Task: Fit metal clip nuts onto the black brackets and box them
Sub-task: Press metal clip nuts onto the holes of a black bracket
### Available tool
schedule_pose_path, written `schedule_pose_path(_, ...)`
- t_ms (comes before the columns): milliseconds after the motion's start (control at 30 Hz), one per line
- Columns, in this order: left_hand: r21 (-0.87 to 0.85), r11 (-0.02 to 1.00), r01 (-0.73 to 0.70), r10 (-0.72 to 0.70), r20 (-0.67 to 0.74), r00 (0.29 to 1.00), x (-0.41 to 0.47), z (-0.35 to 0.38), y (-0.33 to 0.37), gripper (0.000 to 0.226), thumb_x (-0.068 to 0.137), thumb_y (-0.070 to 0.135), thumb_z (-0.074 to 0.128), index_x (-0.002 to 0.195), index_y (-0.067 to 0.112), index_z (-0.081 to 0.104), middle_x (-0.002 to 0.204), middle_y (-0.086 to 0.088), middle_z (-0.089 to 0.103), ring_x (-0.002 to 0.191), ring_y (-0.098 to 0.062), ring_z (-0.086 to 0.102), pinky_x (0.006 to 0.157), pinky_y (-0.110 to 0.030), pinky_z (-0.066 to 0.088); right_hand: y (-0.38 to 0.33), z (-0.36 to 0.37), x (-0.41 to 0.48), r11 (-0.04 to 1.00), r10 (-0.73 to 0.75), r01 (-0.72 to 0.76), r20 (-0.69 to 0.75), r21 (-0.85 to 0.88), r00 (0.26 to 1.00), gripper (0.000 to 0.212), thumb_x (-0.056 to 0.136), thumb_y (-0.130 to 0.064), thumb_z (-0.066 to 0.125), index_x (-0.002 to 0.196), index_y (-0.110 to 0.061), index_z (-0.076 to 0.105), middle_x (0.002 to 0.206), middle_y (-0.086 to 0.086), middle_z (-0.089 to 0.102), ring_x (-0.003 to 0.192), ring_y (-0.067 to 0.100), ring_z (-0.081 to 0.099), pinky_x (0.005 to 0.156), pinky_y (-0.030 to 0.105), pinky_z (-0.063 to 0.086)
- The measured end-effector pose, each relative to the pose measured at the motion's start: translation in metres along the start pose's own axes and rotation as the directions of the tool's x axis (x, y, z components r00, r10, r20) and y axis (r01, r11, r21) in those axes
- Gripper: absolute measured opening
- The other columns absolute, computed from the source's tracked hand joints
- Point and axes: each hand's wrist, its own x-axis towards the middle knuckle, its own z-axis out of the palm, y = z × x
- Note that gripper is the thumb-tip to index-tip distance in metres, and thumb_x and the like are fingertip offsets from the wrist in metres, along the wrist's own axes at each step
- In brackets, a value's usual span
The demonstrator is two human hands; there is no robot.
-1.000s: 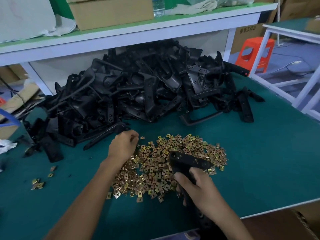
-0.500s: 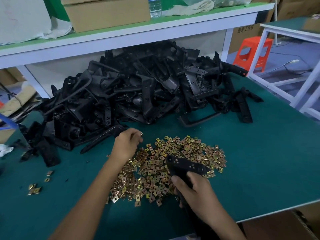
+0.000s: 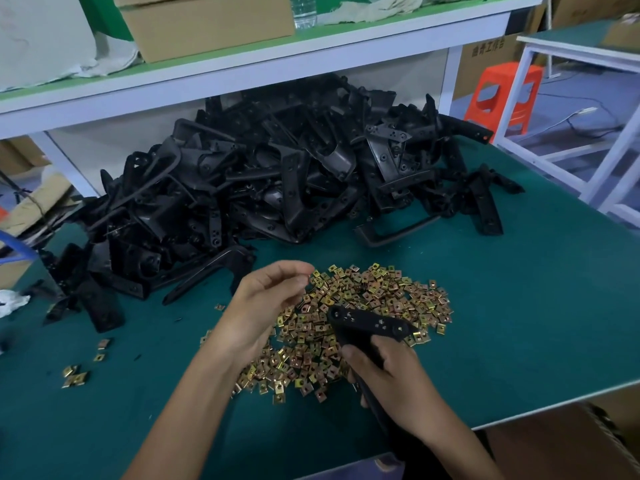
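Black bracket, one long piece, is gripped in the right hand, whose fingers and thumb curl round its lower end at the near edge of the green table. Its flat, drilled upper end lies over the near side of the clip nuts. Brown cardboard shows below the table's edge at the right. Just left of the bracket, the left hand is raised over the left side of the nuts, palm turned up. Its fingertips are curled in toward the thumb; whether a nut sits between them I cannot tell. The brass-coloured nuts lie in a loose, wide heap on the cloth. A few stray nuts lie well apart at the left. Beyond them a big heap of black brackets is piled against the back of the table, under a white shelf. A cardboard box and a water bottle stand on the shelf. Far right, an orange stool stands on the floor.
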Motion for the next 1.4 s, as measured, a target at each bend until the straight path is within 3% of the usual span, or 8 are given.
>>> schedule_pose_path(100, 0.168, 0.985, -0.044, 0.036, 0.047, 0.998, -0.004, 0.009, 0.002, 0.033, 0.101, 0.003, 0.054, 0.099, 0.024, 0.079, 0.087, 0.006, 0.068, 0.083, -0.009, 0.059, 0.081, -0.025, 0.052, 0.000, 0.000, -0.001, 1.000, -0.024, 0.024, 0.008, -0.012, 1.000, 0.019, 0.101, -0.048, 0.057, 0.082, -0.046, 0.058, 0.080, 0.001, 0.071, 0.054, 0.019, 0.068, 0.049, 0.024, 0.049)
schedule_pose_path(233, 0.331, 0.939, -0.091, 0.064, 0.092, 0.994, -0.005, 0.019, 0.006, 0.019, 0.099, 0.013, 0.062, 0.105, 0.027, 0.073, 0.091, 0.011, 0.073, 0.085, -0.003, 0.066, 0.080, -0.019, 0.053, -0.002, 0.000, -0.001, 0.999, -0.042, 0.043, 0.014, -0.034, 0.999, 0.020, 0.101, -0.050, 0.055, 0.081, -0.053, 0.057, 0.078, -0.002, 0.071, 0.054, 0.016, 0.068, 0.049, 0.023, 0.049)
schedule_pose_path(400, 0.510, 0.836, -0.205, 0.113, 0.205, 0.972, -0.007, 0.026, 0.009, 0.015, 0.098, 0.020, 0.066, 0.100, 0.032, 0.074, 0.094, 0.014, 0.072, 0.090, -0.005, 0.066, 0.079, -0.018, 0.051, -0.001, 0.001, 0.000, 0.999, -0.031, 0.032, 0.038, -0.027, 0.999, 0.025, 0.094, -0.062, 0.050, 0.082, -0.042, 0.057, 0.079, -0.004, 0.071, 0.053, 0.015, 0.067, 0.050, 0.024, 0.051)
schedule_pose_path(500, 0.512, 0.832, -0.215, 0.121, 0.210, 0.970, -0.007, 0.026, 0.007, 0.017, 0.098, 0.022, 0.066, 0.097, 0.036, 0.076, 0.098, 0.012, 0.074, 0.094, -0.009, 0.066, 0.084, -0.025, 0.051, 0.002, 0.001, 0.001, 0.999, -0.036, 0.036, 0.036, -0.010, 0.999, 0.023, 0.095, -0.061, 0.050, 0.082, -0.043, 0.056, 0.078, -0.004, 0.071, 0.053, 0.014, 0.067, 0.049, 0.023, 0.049)
schedule_pose_path(633, 0.529, 0.820, -0.217, 0.120, 0.213, 0.970, -0.010, 0.028, 0.007, 0.023, 0.097, 0.024, 0.067, 0.095, 0.046, 0.074, 0.098, 0.020, 0.073, 0.095, 0.000, 0.066, 0.078, -0.012, 0.050, 0.002, 0.002, 0.001, 0.999, -0.044, 0.044, 0.039, 0.011, 0.998, 0.025, 0.098, -0.060, 0.046, 0.083, -0.042, 0.057, 0.080, -0.003, 0.072, 0.052, 0.017, 0.067, 0.047, 0.022, 0.049)
schedule_pose_path(1000, 0.572, 0.800, -0.180, 0.112, 0.153, 0.982, -0.015, 0.029, 0.002, 0.013, 0.096, 0.030, 0.068, 0.096, 0.039, 0.077, 0.093, 0.021, 0.074, 0.087, 0.002, 0.066, 0.071, -0.011, 0.049, 0.003, 0.002, 0.004, 0.999, -0.015, 0.012, 0.081, 0.037, 0.997, 0.028, 0.096, -0.063, 0.043, 0.083, -0.042, 0.055, 0.078, -0.003, 0.071, 0.051, 0.017, 0.065, 0.048, 0.027, 0.051)
schedule_pose_path(1233, 0.458, 0.872, -0.171, 0.183, 0.018, 0.983, -0.026, 0.042, -0.011, 0.014, 0.096, 0.023, 0.068, 0.095, 0.034, 0.077, 0.093, 0.018, 0.075, 0.092, -0.001, 0.069, 0.077, -0.015, 0.053, 0.001, 0.000, 0.006, 1.000, 0.012, -0.014, 0.086, 0.023, 0.996, 0.029, 0.103, -0.052, 0.044, 0.080, -0.038, 0.056, 0.076, 0.002, 0.071, 0.049, 0.019, 0.065, 0.046, 0.027, 0.050)
schedule_pose_path(1400, 0.498, 0.850, -0.170, 0.148, 0.083, 0.986, -0.029, 0.035, -0.010, 0.013, 0.096, 0.021, 0.068, 0.097, 0.030, 0.078, 0.092, 0.018, 0.075, 0.087, -0.001, 0.067, 0.075, -0.014, 0.050, 0.001, -0.001, 0.007, 0.997, 0.038, -0.044, 0.091, 0.064, 0.995, 0.030, 0.102, -0.051, 0.045, 0.078, -0.038, 0.057, 0.074, 0.002, 0.070, 0.049, 0.018, 0.063, 0.046, 0.030, 0.049)
